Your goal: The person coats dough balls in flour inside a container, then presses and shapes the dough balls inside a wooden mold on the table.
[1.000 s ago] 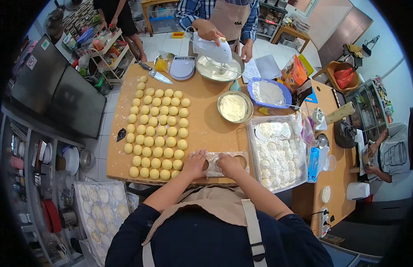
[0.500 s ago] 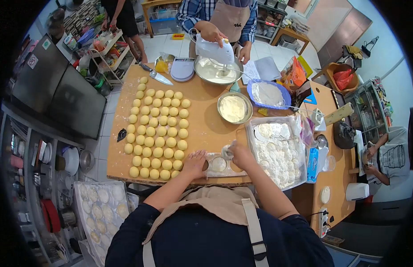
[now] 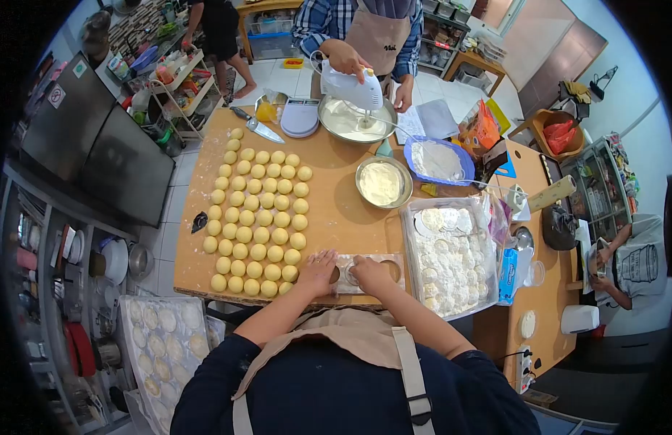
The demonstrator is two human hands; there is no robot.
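A floury board with round recesses [image 3: 395,270] lies at the table's front edge. My left hand [image 3: 318,272] rests on its left end with the fingers spread flat. Bent down over the middle recess, the closed fingers of my right hand [image 3: 368,274] hide whatever they grip. Rows of yellow dough balls [image 3: 261,234] stand to the left. On the right is a lined tray [image 3: 406,239] of flour-covered round pieces [image 3: 452,268]. Behind the board sits a metal bowl of pale yellow filling [image 3: 380,183].
Across the table a person [image 3: 379,40] holds a white mixer [image 3: 353,85] in a large bowl [image 3: 327,129]. A knife [image 3: 258,126], a scale [image 3: 300,116] and a blue bowl of flour [image 3: 437,159] are nearby. Another person [image 3: 626,254] stands far right; a tray [image 3: 127,319] is lower left.
My right hand, which held a small pale round thing over the board's right part half a second ago, has come back left and down to the middle recess. My left hand stays on the board.
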